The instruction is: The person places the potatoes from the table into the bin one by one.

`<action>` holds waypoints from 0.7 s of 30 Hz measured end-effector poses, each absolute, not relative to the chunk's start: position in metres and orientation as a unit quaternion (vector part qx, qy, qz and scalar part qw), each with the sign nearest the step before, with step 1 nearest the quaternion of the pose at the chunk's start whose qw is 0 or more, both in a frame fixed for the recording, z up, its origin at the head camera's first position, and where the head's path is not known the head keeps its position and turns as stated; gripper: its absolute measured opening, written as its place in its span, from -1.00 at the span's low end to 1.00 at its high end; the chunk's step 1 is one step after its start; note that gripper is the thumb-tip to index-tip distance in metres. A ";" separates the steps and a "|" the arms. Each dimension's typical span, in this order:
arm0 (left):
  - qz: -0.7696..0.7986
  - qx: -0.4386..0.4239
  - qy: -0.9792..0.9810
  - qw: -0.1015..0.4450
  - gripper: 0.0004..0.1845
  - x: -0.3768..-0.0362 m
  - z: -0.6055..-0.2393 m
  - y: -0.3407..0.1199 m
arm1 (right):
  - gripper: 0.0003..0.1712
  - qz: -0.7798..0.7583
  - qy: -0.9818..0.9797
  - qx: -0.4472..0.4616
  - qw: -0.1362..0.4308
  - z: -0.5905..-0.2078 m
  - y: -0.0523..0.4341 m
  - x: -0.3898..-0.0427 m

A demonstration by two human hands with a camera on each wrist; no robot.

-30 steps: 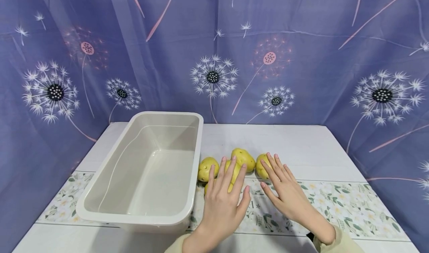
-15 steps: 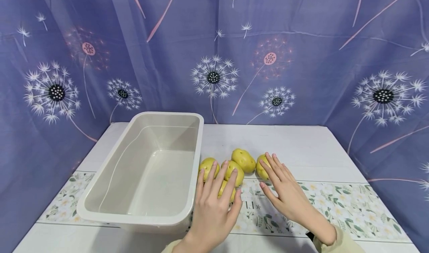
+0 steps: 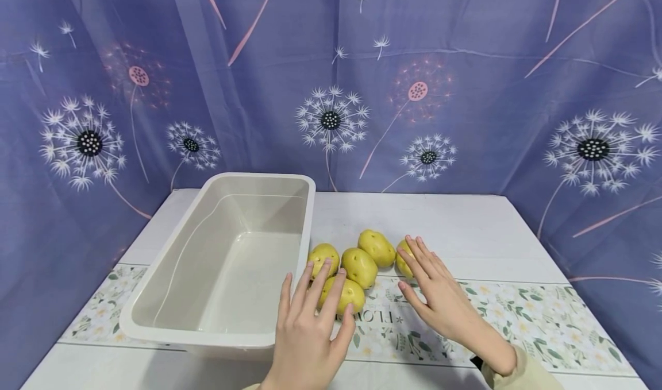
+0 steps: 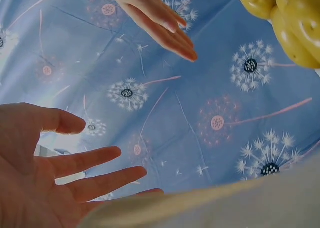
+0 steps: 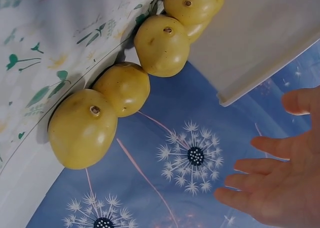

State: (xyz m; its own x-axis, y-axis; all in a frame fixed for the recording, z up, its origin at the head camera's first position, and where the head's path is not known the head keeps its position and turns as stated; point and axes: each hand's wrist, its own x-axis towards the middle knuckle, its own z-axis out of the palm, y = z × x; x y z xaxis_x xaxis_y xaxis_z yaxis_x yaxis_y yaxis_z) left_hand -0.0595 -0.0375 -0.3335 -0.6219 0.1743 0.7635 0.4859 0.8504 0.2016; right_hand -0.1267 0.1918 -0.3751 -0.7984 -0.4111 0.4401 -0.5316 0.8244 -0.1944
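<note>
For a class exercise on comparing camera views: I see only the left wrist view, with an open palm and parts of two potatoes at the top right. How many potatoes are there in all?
Observer: The head view shows five potatoes, clustered on the table.
Operator: Where is the left hand relative to them?
Observer: The left hand lies flat, with its fingertips at the nearest potato.
Operator: What stands beside the cluster?
Observer: A white tub stands just left of the cluster, with nothing in it.

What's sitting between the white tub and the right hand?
Potatoes lie clustered on the table between the tub and the right hand; the head view shows it.
</note>
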 end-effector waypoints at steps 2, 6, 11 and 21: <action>-0.197 -0.187 -0.876 0.400 -0.54 -0.060 -0.332 -0.041 | -0.32 0.156 -0.936 0.253 0.190 -0.375 0.191 -0.127; -0.191 -0.183 -0.873 0.410 -0.53 -0.061 -0.330 -0.051 | -0.33 0.156 -0.936 0.254 0.187 -0.375 0.191 -0.127; -0.189 -0.173 -0.876 0.409 -0.49 -0.061 -0.328 -0.062 | -0.33 0.153 -0.936 0.256 0.186 -0.376 0.191 -0.127; -0.178 -0.148 -0.889 0.396 -0.49 -0.062 -0.330 -0.080 | -0.33 0.151 -0.936 0.259 0.188 -0.375 0.188 -0.127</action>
State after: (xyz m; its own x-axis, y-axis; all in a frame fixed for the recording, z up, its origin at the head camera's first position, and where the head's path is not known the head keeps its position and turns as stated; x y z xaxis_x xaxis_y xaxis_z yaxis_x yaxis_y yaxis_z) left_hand -0.0617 -0.0804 -0.3296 -0.6425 0.1216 0.7566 0.4032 0.8932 0.1989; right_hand -0.1273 0.1879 -0.3753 -0.7957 -0.4275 0.4290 -0.5406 0.8207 -0.1849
